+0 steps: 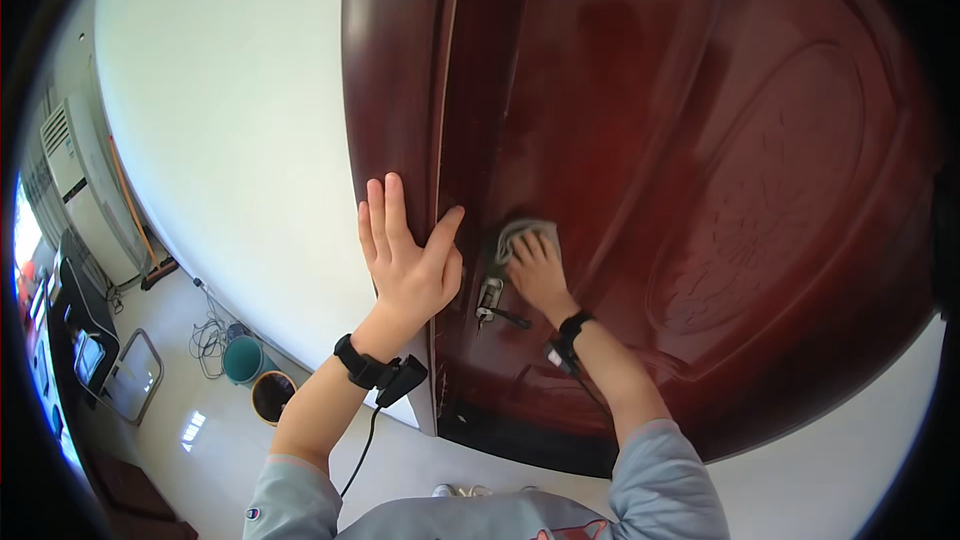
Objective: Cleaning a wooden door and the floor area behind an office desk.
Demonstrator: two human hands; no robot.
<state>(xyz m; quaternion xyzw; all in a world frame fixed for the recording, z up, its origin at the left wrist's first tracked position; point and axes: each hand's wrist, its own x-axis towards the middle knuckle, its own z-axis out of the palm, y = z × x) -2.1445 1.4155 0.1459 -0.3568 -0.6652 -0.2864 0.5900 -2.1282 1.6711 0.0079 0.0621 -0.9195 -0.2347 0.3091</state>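
Observation:
My left hand (411, 270) rests flat against the dark red wooden door frame (394, 74), fingers spread and nothing in them. Against the glossy dark red door (600, 165), my right hand (540, 270) presses a grey cloth (551, 231), bunched beneath its fingers. Just below and left of that hand sits a metal lock plate with a lever handle (511, 317). What looks like a key (481, 324) hangs by it. A carved oval panel (757, 202) decorates the door to the right.
At the left, a green bucket (244, 358) and a dark-filled bin (274, 396) stand on the pale tiled floor near coiled cables (210, 337). Beyond are a broom (159, 271), a floor-standing air conditioner (90, 187) and a metal-framed chair (135, 378). Each wrist wears a strapped device.

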